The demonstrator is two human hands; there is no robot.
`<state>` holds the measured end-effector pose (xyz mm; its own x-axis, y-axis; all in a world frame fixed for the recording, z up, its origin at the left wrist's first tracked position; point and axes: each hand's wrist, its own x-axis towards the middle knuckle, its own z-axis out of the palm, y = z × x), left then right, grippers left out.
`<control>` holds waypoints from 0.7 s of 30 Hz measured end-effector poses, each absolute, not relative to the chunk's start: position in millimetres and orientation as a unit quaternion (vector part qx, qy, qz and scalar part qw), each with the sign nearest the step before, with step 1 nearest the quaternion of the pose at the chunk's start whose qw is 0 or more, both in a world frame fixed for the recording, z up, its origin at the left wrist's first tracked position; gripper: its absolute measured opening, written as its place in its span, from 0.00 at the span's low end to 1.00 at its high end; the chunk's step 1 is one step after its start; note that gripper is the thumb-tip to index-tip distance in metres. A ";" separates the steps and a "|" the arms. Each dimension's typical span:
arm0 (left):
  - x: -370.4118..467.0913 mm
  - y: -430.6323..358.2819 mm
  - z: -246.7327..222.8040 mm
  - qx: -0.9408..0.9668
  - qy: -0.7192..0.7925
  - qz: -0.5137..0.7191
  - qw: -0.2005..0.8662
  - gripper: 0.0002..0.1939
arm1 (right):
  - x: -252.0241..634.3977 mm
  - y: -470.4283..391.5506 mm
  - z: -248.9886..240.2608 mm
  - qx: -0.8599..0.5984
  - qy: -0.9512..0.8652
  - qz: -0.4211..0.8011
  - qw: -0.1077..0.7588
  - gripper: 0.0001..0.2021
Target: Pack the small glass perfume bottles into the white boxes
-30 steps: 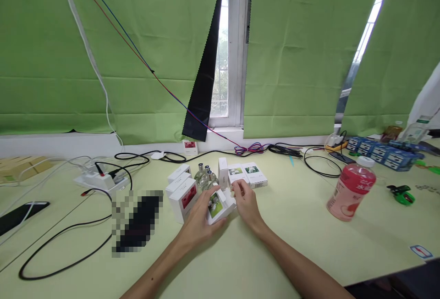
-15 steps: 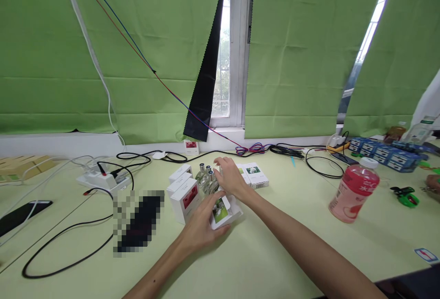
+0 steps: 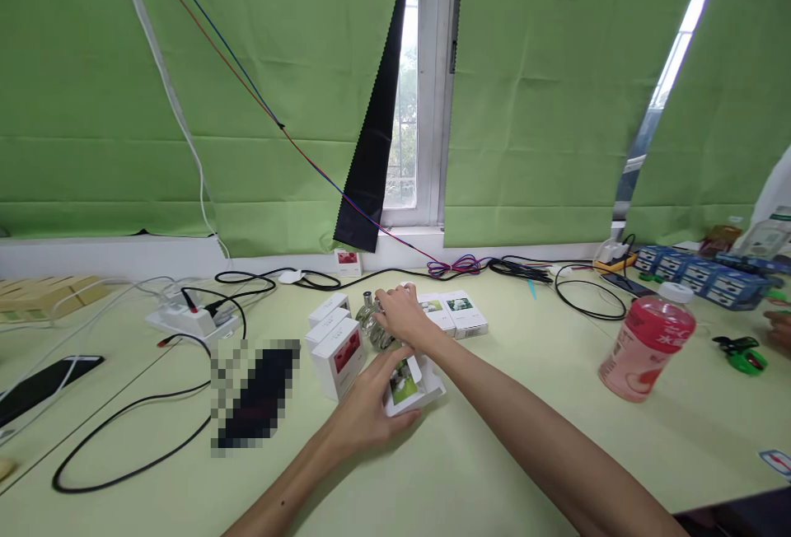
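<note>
In the head view, my left hand (image 3: 366, 405) is wrapped round a small white box (image 3: 404, 383) with a green and white picture; its flaps stand open. My right hand (image 3: 400, 313) reaches over a cluster of small glass bottles (image 3: 372, 329) with silver caps, its fingers bent down onto one of them. To the left of the bottles stand white boxes with a red picture (image 3: 339, 356). Right of my right hand lie flat white boxes with green pictures (image 3: 465, 315).
A pink drink bottle (image 3: 646, 346) stands at the right. Black cables (image 3: 516, 270) run along the wall. A power strip (image 3: 189, 319) and a phone (image 3: 49, 387) are at the left. Another person's hand (image 3: 779, 328) shows at the right edge, near green clips (image 3: 745, 356).
The view has shifted slightly. My right hand has moved a little left and down over the bottles. My left hand keeps its hold on the box.
</note>
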<state>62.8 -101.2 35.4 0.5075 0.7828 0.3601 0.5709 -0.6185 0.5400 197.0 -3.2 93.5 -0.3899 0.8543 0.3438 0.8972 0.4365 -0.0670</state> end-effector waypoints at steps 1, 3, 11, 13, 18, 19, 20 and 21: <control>62.7 -101.2 35.2 0.849 0.400 0.293 0.180 0.41 | 197.8 -3.0 93.7 -0.525 -0.833 -0.063 0.165 0.12; 62.6 -101.8 35.9 0.850 0.403 0.287 0.183 0.41 | 199.5 -2.7 94.7 -0.521 -0.836 -0.058 0.162 0.12; 64.4 -103.4 41.0 0.852 0.399 0.277 0.196 0.40 | 205.9 0.5 95.8 -0.490 -0.856 -0.035 0.158 0.16; 64.4 -103.2 40.5 0.852 0.400 0.272 0.199 0.40 | 207.7 0.8 95.9 -0.481 -0.862 -0.030 0.160 0.18; 63.6 -104.2 40.9 0.853 0.393 0.274 0.206 0.39 | 210.9 0.6 97.0 -0.462 -0.871 -0.018 0.164 0.23; 63.4 -104.4 41.2 0.852 0.394 0.275 0.207 0.39 | 211.2 0.5 96.9 -0.460 -0.873 -0.017 0.164 0.24; 63.3 -104.6 41.4 0.852 0.394 0.275 0.208 0.39 | 211.3 0.3 96.7 -0.458 -0.873 -0.015 0.166 0.24; 63.2 -104.6 41.6 0.852 0.394 0.275 0.209 0.39 | 211.4 -0.1 96.3 -0.456 -0.874 -0.012 0.170 0.23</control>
<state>63.2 -104.6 41.6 0.5382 0.7864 0.3031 0.5569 -0.6017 0.5726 211.4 -0.1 96.3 -0.5271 0.7920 0.3080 0.8002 0.5846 -0.1338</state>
